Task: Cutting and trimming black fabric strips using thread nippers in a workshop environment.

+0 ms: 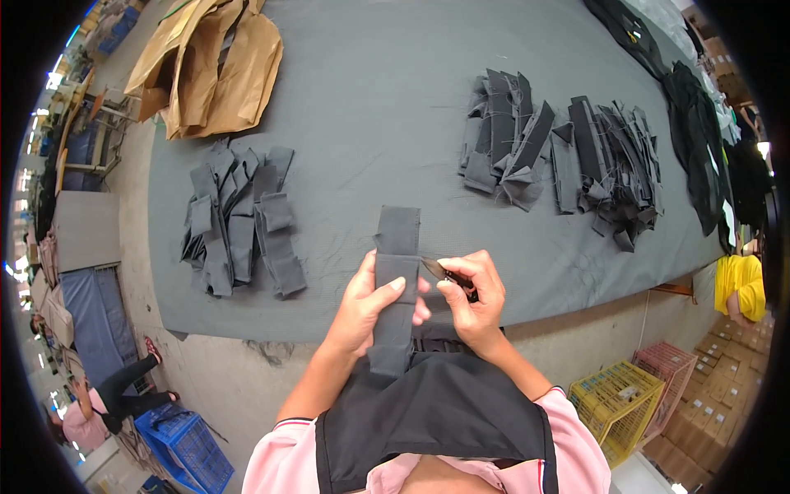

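My left hand grips a dark grey fabric strip, its thumb pressed on the front and fingertips showing past the right edge. The strip runs lengthwise away from me, with a seam or fold across its upper part. In my right hand is a pair of small dark thread snips, their pointed tip at the strip's right edge near that fold. Whether the blades touch the cloth I cannot tell. A pile of similar grey strips lies to the left on the cloth-covered table.
More bundles of grey strips and a ragged heap of strips lie at the right. A brown paper bag stands far left. Black garments line the right edge. Yellow crates and a blue crate sit on the floor.
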The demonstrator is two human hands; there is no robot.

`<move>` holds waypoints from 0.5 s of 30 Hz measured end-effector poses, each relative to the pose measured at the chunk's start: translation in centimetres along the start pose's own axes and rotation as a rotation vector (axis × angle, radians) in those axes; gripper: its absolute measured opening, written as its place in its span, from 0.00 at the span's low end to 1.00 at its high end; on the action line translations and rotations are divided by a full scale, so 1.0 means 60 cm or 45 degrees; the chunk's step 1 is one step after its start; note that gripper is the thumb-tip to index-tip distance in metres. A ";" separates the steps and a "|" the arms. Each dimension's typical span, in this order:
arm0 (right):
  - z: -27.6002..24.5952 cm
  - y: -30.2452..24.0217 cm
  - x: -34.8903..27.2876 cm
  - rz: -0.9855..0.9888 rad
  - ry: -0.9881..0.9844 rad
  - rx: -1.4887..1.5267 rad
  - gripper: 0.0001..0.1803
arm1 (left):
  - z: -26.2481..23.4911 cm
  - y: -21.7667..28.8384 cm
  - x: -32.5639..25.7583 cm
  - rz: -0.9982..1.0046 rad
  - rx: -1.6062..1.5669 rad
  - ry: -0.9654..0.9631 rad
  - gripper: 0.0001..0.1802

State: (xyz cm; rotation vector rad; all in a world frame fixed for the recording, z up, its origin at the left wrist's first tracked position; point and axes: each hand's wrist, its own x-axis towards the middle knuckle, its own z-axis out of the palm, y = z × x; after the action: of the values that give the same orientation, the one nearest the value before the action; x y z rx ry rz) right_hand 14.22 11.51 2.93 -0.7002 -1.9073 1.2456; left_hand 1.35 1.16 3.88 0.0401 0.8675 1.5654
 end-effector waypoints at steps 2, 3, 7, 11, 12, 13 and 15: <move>-0.001 0.001 0.010 -0.060 -0.085 -0.105 0.12 | 0.005 -0.002 0.000 0.072 0.235 0.098 0.23; -0.002 -0.003 0.014 -0.140 -0.107 -0.213 0.13 | 0.005 -0.004 -0.001 0.109 0.293 0.084 0.24; -0.001 0.003 0.025 -0.366 -0.142 -0.362 0.16 | 0.006 -0.007 0.002 0.156 0.395 0.029 0.28; 0.007 0.008 0.027 -0.454 -0.163 -0.461 0.19 | 0.015 -0.008 -0.002 0.138 0.485 0.064 0.33; 0.007 0.011 0.026 -0.506 -0.151 -0.468 0.19 | 0.016 -0.008 -0.002 0.146 0.512 0.074 0.34; 0.007 0.011 0.024 -0.505 -0.153 -0.466 0.19 | 0.016 -0.007 -0.002 0.156 0.541 0.088 0.36; 0.006 0.010 0.020 -0.516 -0.173 -0.547 0.19 | 0.015 -0.007 -0.003 0.142 0.537 0.098 0.37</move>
State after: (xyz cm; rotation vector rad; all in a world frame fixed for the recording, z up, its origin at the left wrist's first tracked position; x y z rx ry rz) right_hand 13.30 12.47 2.62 -0.4105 -2.3173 0.6508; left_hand 2.17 1.45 4.39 0.3372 1.2629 1.4690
